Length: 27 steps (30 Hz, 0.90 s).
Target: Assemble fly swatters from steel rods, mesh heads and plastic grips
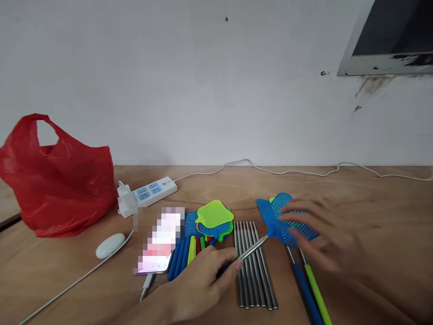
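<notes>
My left hand (206, 282) is closed around the shaft of a fly swatter, just above its blue grip. The metal shaft (254, 247) slants up to the right, ending in a perforated blue head (274, 225). My right hand (324, 237), blurred by motion, has its fingers apart over the blue head; whether they touch it is unclear. Beneath lie other swatters with a blue handle (307, 289) and a lime handle (318, 295). Several loose metal rods (255, 280) lie side by side between the hands. Left of them is a pile of swatter heads (214, 213).
Several coloured grips (181, 257) lie beside a phone (162, 243) with a charging cable. A white power strip (152, 194), a white mouse-shaped object (110, 246) and a red plastic bag (64, 185) are further left. A cable (287, 172) runs along the wall.
</notes>
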{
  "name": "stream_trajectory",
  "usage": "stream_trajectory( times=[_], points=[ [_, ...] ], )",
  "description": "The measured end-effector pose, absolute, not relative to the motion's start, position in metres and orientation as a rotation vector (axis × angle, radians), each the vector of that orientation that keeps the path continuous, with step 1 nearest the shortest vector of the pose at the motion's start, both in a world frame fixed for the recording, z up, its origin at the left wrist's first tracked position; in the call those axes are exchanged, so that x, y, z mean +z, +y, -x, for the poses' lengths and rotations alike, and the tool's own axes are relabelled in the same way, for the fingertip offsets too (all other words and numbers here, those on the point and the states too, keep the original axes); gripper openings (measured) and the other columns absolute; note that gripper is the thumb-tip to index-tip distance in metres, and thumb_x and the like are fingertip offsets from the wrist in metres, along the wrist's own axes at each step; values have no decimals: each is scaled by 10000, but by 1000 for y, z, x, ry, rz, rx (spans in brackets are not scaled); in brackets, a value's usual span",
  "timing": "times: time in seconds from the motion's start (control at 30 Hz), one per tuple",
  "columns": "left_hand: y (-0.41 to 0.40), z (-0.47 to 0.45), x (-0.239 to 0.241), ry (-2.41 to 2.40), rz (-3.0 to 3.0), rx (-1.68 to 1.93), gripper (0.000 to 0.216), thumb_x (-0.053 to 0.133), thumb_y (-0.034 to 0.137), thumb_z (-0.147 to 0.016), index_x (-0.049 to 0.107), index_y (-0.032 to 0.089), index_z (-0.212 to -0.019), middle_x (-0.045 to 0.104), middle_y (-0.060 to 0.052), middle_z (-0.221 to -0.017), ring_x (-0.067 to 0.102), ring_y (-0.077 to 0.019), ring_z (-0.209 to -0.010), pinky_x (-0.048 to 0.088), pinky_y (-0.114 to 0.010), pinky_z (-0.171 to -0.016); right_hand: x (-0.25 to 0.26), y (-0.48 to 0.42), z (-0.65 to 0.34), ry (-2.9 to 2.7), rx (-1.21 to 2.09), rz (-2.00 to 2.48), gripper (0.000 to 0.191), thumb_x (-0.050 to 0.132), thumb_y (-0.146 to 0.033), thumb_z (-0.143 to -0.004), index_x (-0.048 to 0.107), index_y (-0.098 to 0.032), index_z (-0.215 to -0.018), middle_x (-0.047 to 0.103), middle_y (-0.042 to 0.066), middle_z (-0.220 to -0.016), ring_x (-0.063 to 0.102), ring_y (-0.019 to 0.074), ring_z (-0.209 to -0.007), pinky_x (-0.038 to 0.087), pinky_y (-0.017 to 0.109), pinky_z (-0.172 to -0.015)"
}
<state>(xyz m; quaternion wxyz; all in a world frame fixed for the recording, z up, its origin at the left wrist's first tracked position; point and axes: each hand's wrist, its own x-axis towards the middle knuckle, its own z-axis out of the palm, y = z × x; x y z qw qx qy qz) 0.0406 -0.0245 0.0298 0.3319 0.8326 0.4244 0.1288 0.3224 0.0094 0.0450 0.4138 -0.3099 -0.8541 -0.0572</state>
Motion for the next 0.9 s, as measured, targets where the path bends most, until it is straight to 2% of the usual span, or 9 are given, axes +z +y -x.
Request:
stream_trajectory(
  times=[0.07,0.17,0.27,0.37,0.57,0.63,0.73,0.8,0.9],
  points=[
    [-29,-41,35,1121,-2252,271,372,289,396,-1058,486,207,-804,530,11,-737,500,-171,-724,373,-295,-680,52,12,-317,-2489,-337,630,283,621,-245,-897,633,-231,-1180,705,88,-1152,603,307,-1096,396,505,-996],
    [-35,-39,41,1135,-2350,209,352,293,379,-1058,528,210,-857,595,-13,-761,548,-187,-722,386,-295,-650,53,17,-301,-2763,-449,579,238,578,-356,-936,660,-169,-1057,715,107,-1063,609,307,-1045,406,510,-981],
    [-39,-35,44,1145,-2438,170,355,280,376,-1061,538,213,-881,628,-29,-772,581,-196,-697,384,-296,-614,47,20,-289,-2870,-592,469,213,532,-300,-977,663,-179,-860,697,69,-842,616,264,-889,438,452,-904],
    [-40,-36,40,1175,-2548,72,341,278,374,-1064,546,203,-940,660,-48,-777,593,-213,-661,350,-305,-558,40,17,-282,-2883,-706,420,247,507,-235,-991,650,-188,-796,674,57,-782,598,246,-829,426,431,-885],
    [-35,-48,31,1158,-2765,-196,447,168,315,-1080,555,191,-892,643,-49,-690,480,-164,-452,189,-310,-453,32,9,-285,-2918,-580,478,136,616,-203,-907,640,-187,-774,656,34,-710,579,237,-760,389,433,-909],
    [-35,-47,30,1133,-2794,-163,513,112,333,-1080,561,190,-877,636,-54,-676,454,-160,-425,187,-310,-445,33,12,-293,-2914,-515,501,114,627,-204,-892,627,-193,-778,661,28,-719,586,238,-796,377,431,-937],
    [-37,-36,28,1152,-2773,-64,593,51,373,-1074,582,194,-880,632,-67,-642,509,-200,-446,215,-313,-448,36,22,-311,-2899,-475,554,104,609,-155,-874,613,-202,-781,663,35,-726,586,237,-809,390,411,-898],
    [-38,-27,25,1193,-2684,-39,579,90,400,-1078,601,197,-896,650,-70,-661,575,-221,-504,247,-306,-458,34,28,-322,-2906,-450,580,128,581,-134,-874,609,-205,-772,658,37,-718,572,226,-760,401,404,-858],
    [-39,-20,24,1186,-2641,-60,531,147,402,-1080,604,207,-894,663,-57,-669,592,-220,-519,248,-303,-458,27,28,-329,-2888,-463,600,126,583,-106,-858,620,-201,-784,671,41,-725,585,246,-809,395,430,-900]
  ],
)
